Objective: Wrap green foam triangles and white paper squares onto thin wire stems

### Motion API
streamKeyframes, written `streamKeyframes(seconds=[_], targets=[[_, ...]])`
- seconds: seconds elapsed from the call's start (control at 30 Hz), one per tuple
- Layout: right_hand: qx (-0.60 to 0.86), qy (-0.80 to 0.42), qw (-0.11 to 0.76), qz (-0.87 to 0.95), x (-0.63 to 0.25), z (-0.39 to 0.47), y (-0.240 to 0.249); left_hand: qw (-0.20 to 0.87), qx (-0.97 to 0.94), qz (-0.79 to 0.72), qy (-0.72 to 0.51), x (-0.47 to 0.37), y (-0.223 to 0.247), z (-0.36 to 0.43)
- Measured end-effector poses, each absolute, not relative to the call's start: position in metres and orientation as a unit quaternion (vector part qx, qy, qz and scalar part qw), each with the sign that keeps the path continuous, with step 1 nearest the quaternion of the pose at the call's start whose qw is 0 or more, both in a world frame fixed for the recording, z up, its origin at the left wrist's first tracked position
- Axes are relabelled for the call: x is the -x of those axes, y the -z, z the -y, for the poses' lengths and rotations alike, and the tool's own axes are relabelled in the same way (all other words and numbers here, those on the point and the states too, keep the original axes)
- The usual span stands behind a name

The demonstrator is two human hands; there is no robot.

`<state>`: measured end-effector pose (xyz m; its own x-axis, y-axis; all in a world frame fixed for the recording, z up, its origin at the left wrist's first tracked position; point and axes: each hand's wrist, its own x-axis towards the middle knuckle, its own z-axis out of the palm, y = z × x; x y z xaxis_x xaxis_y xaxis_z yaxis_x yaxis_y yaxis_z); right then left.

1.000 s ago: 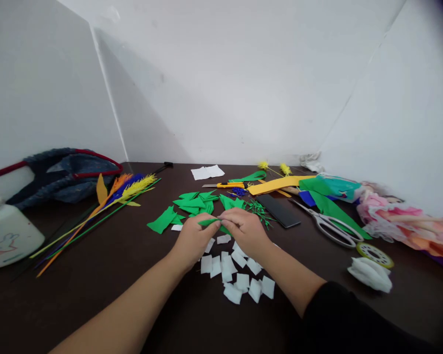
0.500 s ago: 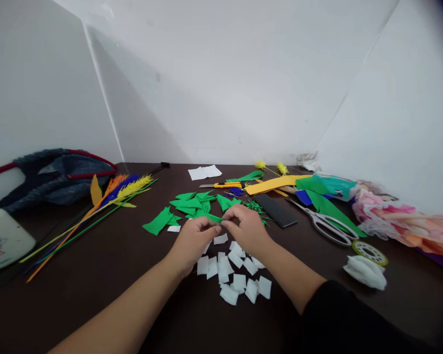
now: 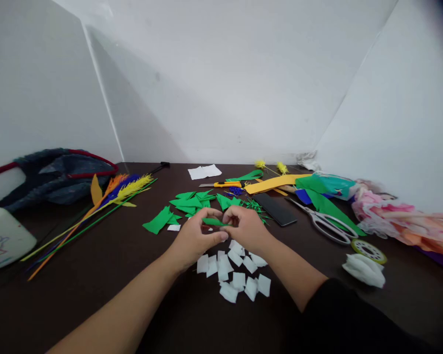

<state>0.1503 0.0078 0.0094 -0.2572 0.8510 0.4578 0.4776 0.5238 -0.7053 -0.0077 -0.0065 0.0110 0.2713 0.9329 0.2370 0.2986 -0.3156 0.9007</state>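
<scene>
Between my two hands is a small green paper piece (image 3: pixel 213 222). The thumb and fingers of my right hand (image 3: pixel 243 228) pinch its right end. My left hand (image 3: pixel 195 238) curves around its left side, thumb and fingers apart, the thumb reaching toward the right hand. Behind them lie cut green pieces (image 3: pixel 192 201), with one larger green piece (image 3: pixel 158 220) to the left. Many small white squares (image 3: pixel 224 265) are scattered on the dark table (image 3: pixel 107 265) just below my hands.
A yellow cutter (image 3: pixel 225 185), a black phone (image 3: pixel 275 210) and scissors (image 3: pixel 328 226) lie behind and to the right, near a tape roll (image 3: pixel 369 251) and white wad (image 3: pixel 364 270). Colored stems (image 3: pixel 92 216) and a white container (image 3: pixel 7 238) are at left.
The left hand's fingers have spread apart from its thumb, which has moved slightly down and right. The green piece now shows between the hands, a little lower.
</scene>
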Motion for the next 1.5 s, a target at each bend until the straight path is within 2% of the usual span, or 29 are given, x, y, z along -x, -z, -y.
streamKeyframes(seconds=[0.17,0.5,0.63,0.73,0.83,0.97,1.07,1.13,1.23,1.5], targets=[[0.395,-0.127,0.423,0.806,-0.149,-0.006,-0.006,0.347,-0.710,-0.475,-0.387,0.009,-0.010,0.004],[0.448,-0.211,0.473,0.729,-0.172,-0.015,-0.014,0.298,-0.633,-0.555,-0.449,0.010,-0.015,0.007],[0.354,-0.242,0.491,0.758,-0.170,-0.013,-0.012,0.293,-0.648,-0.548,-0.441,0.011,-0.013,0.006],[0.315,-0.174,0.470,0.806,-0.161,-0.010,-0.007,0.305,-0.661,-0.524,-0.442,0.009,-0.012,0.006],[0.310,-0.098,0.476,0.817,-0.157,-0.011,-0.005,0.358,-0.642,-0.477,-0.482,0.010,-0.011,0.005],[0.260,-0.007,0.470,0.844,-0.162,-0.014,-0.005,0.506,-0.542,-0.407,-0.533,0.024,-0.014,-0.003],[0.218,0.043,0.442,0.869,-0.163,-0.014,-0.004,0.581,-0.558,-0.404,-0.434,0.034,-0.017,-0.006],[0.209,0.058,0.431,0.876,-0.161,-0.014,-0.002,0.592,-0.615,-0.387,-0.348,0.036,-0.017,-0.007],[0.200,0.049,0.420,0.884,-0.159,-0.013,0.000,0.549,-0.695,-0.366,-0.286,0.033,-0.013,-0.007],[0.221,0.008,0.433,0.874,-0.162,-0.013,-0.001,0.404,-0.725,-0.468,-0.304,0.021,-0.015,-0.001]])
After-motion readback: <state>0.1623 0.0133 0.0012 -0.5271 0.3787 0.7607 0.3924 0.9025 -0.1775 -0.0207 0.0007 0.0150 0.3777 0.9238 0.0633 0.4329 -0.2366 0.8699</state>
